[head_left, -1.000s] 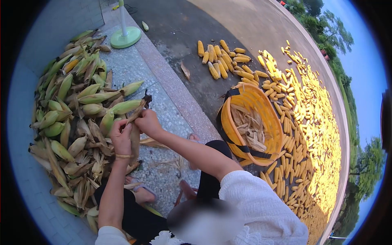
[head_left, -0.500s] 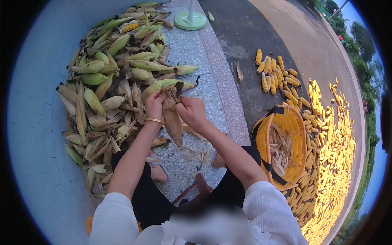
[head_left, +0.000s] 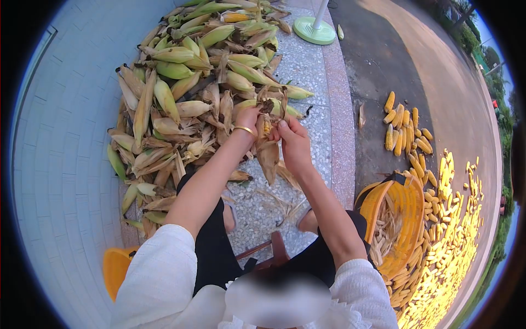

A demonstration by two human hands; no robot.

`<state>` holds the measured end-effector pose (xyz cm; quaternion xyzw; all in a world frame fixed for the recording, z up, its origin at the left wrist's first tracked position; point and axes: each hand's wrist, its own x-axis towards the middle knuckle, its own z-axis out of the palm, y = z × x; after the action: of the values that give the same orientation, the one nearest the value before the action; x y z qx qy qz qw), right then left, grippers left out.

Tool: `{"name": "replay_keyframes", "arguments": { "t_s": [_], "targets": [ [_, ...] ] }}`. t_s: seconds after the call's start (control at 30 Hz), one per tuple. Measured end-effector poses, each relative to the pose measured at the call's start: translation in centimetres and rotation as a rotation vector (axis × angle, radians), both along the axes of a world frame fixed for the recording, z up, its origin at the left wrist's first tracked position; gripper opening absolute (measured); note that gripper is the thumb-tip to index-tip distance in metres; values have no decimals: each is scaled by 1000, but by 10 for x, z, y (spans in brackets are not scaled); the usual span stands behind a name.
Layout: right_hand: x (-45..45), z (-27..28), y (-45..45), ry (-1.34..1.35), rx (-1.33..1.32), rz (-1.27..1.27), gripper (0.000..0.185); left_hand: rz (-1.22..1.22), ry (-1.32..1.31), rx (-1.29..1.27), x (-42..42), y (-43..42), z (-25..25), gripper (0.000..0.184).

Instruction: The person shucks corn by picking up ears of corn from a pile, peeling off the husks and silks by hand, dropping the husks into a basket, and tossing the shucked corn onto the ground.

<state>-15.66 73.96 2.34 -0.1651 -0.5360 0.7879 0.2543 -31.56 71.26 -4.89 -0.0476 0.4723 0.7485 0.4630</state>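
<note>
Blue wall: Pale tiles [head_left: 66, 181] fill the 9 o'clock side, with an orange container [head_left: 116, 268] against a white sleeve [head_left: 164, 263] near 8.
Corn heap: Unshucked ears [head_left: 175, 101] lie piled from 9 to 12 o'clock.
Left hand: A braceleted left hand [head_left: 247, 119] closes on an ear of corn [head_left: 267, 127] from its 9 o'clock side, fingertips mostly hidden.
Ear in hand: Partly bared, it sits between both hands at mid-view, its long axis seeming to run 12 to 6.
Dry husk: A brown husk [head_left: 268, 159] hangs toward 6.
Right hand: The right hand [head_left: 296, 142], thumb and fingers pinched narrow, appears to grip a strip of husk; the ear lies just beside, at 9 o'clock from those fingers. The left is nearer.
Green base: A round stand foot [head_left: 314, 31] rests near 1.
Orange basket: A basket [head_left: 408, 241] of loose husks [head_left: 385, 230] stands at 4.
Yellow ears: Shucked corn [head_left: 449, 236] spreads from 2 to 5.
</note>
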Motion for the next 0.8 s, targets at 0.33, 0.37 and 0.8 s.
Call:
{"name": "replay_keyframes", "arguments": {
  "t_s": [0.33, 0.37, 0.8],
  "targets": [
    [79, 20, -24, -337, 24, 419, 26, 95, 164, 165, -71, -48, 9, 16],
    [85, 22, -13, -216, 29, 443, 38, 83, 162, 158, -63, -49, 21, 16],
    [25, -29, -8, -668, 441, -74, 46, -400, 719, 42, 23, -20, 59, 28]
  ]
}}
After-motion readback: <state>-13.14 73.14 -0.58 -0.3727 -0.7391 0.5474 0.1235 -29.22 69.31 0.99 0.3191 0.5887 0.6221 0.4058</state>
